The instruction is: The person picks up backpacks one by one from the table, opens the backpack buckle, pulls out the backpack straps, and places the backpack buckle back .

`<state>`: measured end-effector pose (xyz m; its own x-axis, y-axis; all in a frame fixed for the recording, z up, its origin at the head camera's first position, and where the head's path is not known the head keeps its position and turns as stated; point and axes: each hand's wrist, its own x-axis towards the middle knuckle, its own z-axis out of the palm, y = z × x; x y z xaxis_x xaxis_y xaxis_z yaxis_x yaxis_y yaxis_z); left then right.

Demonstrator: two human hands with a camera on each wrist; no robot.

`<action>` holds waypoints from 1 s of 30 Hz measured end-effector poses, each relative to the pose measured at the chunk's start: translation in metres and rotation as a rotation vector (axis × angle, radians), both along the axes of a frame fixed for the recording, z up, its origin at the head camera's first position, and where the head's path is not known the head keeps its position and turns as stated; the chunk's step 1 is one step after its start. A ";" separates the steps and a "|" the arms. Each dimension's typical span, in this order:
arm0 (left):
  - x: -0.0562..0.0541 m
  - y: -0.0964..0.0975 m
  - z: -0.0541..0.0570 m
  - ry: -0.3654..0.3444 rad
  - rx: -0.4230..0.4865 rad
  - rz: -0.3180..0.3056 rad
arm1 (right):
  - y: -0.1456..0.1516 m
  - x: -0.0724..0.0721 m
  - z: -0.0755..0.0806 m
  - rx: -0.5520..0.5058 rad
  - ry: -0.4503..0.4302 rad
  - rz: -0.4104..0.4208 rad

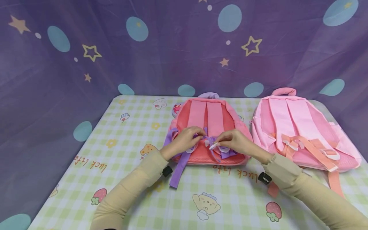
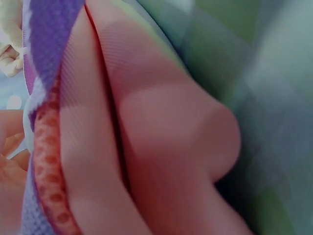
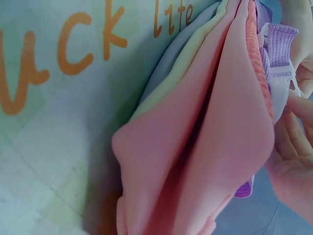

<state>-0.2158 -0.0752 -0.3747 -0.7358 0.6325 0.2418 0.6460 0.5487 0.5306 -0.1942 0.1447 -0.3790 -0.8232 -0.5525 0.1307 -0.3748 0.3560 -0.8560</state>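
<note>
A coral-pink backpack [image 1: 196, 111] lies on the table with its back panel and shoulder straps facing up. Over its lower part, my left hand [image 1: 185, 139] pinches a purple strap [image 1: 210, 140] near the middle. Just right of it, my right hand [image 1: 234, 140] holds a small white buckle [image 1: 213, 146] between thumb and fingertips. A loose purple strap end [image 1: 179, 171] hangs past the bag's lower left edge onto the tablecloth. In the right wrist view, the pink side [image 3: 195, 147] of the bag fills the middle, with the right hand [image 3: 293, 147] at its edge.
To the right lies a lighter pink backpack [image 1: 290, 127] with orange straps [image 1: 311, 150] and white buckles. Beneath both is a green checked tablecloth [image 1: 143, 204] with cartoon prints. A purple curtain [image 1: 178, 48] with stars and ovals hangs behind the table.
</note>
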 end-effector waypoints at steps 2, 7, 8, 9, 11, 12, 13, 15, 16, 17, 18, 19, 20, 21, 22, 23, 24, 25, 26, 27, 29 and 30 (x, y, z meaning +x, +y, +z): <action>0.001 0.000 0.000 -0.005 -0.009 -0.011 | 0.001 0.001 0.000 -0.011 -0.012 -0.006; 0.003 0.002 0.000 -0.011 -0.037 -0.045 | 0.004 0.003 -0.001 -0.011 -0.018 -0.026; 0.003 0.003 0.000 -0.008 -0.043 -0.053 | 0.005 0.003 -0.001 -0.010 -0.020 -0.029; 0.003 0.004 -0.001 -0.004 -0.049 -0.058 | 0.005 0.004 -0.001 -0.007 -0.019 -0.035; 0.004 0.005 -0.001 -0.002 -0.062 -0.064 | 0.006 0.004 -0.001 -0.009 -0.022 -0.041; 0.004 0.006 -0.001 -0.002 -0.068 -0.066 | 0.007 0.004 -0.001 -0.006 -0.021 -0.044; 0.005 0.007 -0.001 -0.003 -0.065 -0.069 | 0.007 0.004 -0.001 -0.003 -0.020 -0.047; 0.005 0.008 -0.002 -0.001 -0.066 -0.074 | 0.008 0.005 0.000 0.000 -0.017 -0.051; 0.005 0.009 -0.002 -0.001 -0.065 -0.078 | 0.008 0.005 0.000 0.002 -0.014 -0.052; 0.005 0.010 -0.002 0.002 -0.061 -0.083 | 0.008 0.005 0.000 0.004 -0.013 -0.053; 0.006 0.010 -0.002 0.005 -0.059 -0.087 | 0.008 0.005 0.001 0.005 -0.013 -0.054; 0.006 0.011 -0.002 0.008 -0.056 -0.092 | 0.008 0.005 0.001 0.007 -0.013 -0.054; 0.006 0.011 -0.002 0.012 -0.054 -0.099 | 0.008 0.005 0.001 0.007 -0.013 -0.054; 0.006 0.012 -0.002 0.016 -0.054 -0.104 | 0.008 0.006 0.001 0.007 -0.013 -0.053; 0.006 0.012 -0.002 0.022 -0.054 -0.110 | 0.009 0.006 0.002 0.008 -0.013 -0.052; 0.006 0.013 -0.002 0.030 -0.055 -0.115 | 0.009 0.006 0.002 0.008 -0.012 -0.052; 0.006 0.013 -0.002 0.036 -0.057 -0.122 | 0.009 0.006 0.002 0.008 -0.009 -0.051; 0.007 0.014 -0.003 0.044 -0.061 -0.128 | 0.009 0.006 0.002 0.009 -0.007 -0.051; 0.007 0.014 -0.002 0.047 -0.062 -0.134 | 0.009 0.006 0.002 0.010 -0.004 -0.051; 0.008 0.015 -0.003 0.049 -0.065 -0.139 | 0.009 0.005 0.002 0.011 0.001 -0.050; 0.009 0.016 -0.003 0.053 -0.067 -0.146 | 0.010 0.005 0.001 0.014 0.006 -0.052; 0.009 0.016 -0.003 0.052 -0.067 -0.150 | 0.010 0.005 0.001 0.015 0.005 -0.054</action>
